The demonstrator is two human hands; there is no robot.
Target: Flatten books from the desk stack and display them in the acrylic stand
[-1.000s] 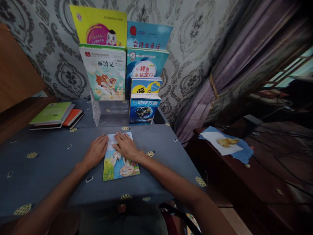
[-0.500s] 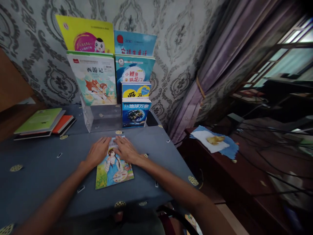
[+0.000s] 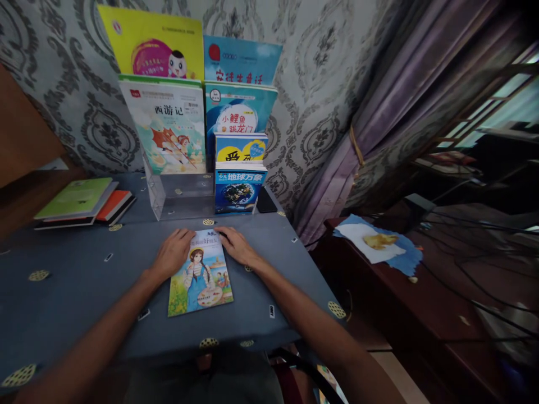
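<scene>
A thin picture-covered book (image 3: 201, 280) lies flat on the blue tablecloth, showing a girl in a hat and blue dress with a palette. My left hand (image 3: 174, 252) rests over the book's upper left edge, palm down, fingers stretched forward. At the upper right corner lies my right hand (image 3: 236, 247), its fingertips touching the cover's edge and its fingers loosely extended. Neither hand lifts the book. Beyond it, a clear acrylic stand (image 3: 181, 206) holds several upright books, among them a white-covered one (image 3: 168, 132) and a blue one with a globe (image 3: 239, 191).
A stack of books, green on top (image 3: 76, 199), lies on the left of the table. A dark phone-like slab (image 3: 266, 201) sits right of the stand. To the right, a brown cabinet top (image 3: 425, 297) carries a blue cloth (image 3: 404, 260) and loose cables. A tied purple curtain (image 3: 337, 174) hangs behind.
My right hand has slid right, off the middle of the cover to its upper right edge, uncovering the title. My left hand stays at the left edge. The view has shifted slightly.
</scene>
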